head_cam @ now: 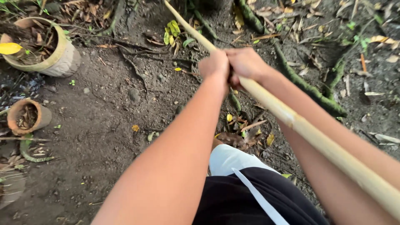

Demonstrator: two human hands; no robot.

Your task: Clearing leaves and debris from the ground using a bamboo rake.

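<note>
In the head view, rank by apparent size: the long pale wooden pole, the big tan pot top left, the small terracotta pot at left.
1. Long pale wooden pole, though nearness enlarges its lower end.
2. Big tan pot, lying tilted.
3. Small terracotta pot.
Both hands grip the pole.

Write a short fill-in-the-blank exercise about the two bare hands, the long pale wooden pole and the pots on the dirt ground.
1. The left hand and the right hand both grip the long pale wooden ____.
2. On the pole the two hands sit side by side and ____ each other.
3. The large pale round pot at upper left holds dry ____.
4. The small brown clay pot lies ____ the large pot in the picture.

Missing words: pole; touch; leaves; below
</note>
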